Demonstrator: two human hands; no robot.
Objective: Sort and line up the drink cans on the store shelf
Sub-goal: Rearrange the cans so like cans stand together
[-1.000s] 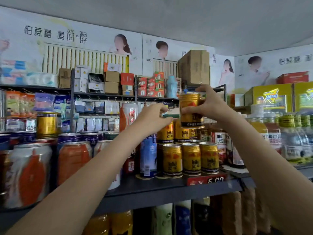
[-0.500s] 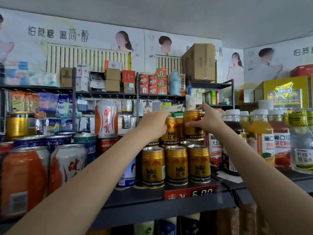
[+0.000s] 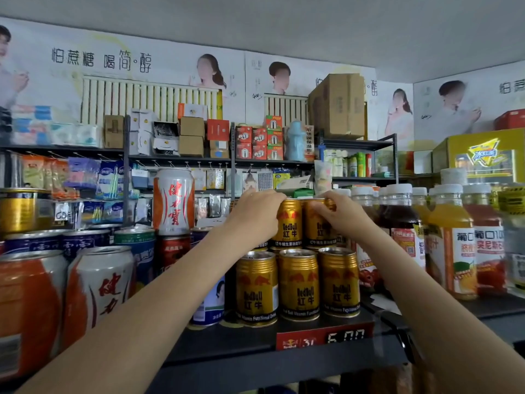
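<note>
I have both hands up at the gold cans on the dark shelf. My left hand is curled around the left side of one upper can, and my right hand grips the top of the can next to it, fingers bent over its rim. These two cans stand on top of the lower gold cans, side by side and touching, both upright as far as I can see.

Under them, three gold cans make a front row at the shelf edge, just above the red price tag. This row looks straight and the labels face forward, so I judge this part as done. The second level is what I am building at this moment; only two cans are clearly there, and I cannot tell if more are behind my hands.

To the left the work seems not finished. A tall white-and-orange can stands on other cans, more of the same kind are at the front left, and blue cans and one lone gold can are mixed among them. A white-and-blue can stands just beside the gold front row. I think these need sorting by kind later.

The juice bottles on the right are not part of my job.
</note>
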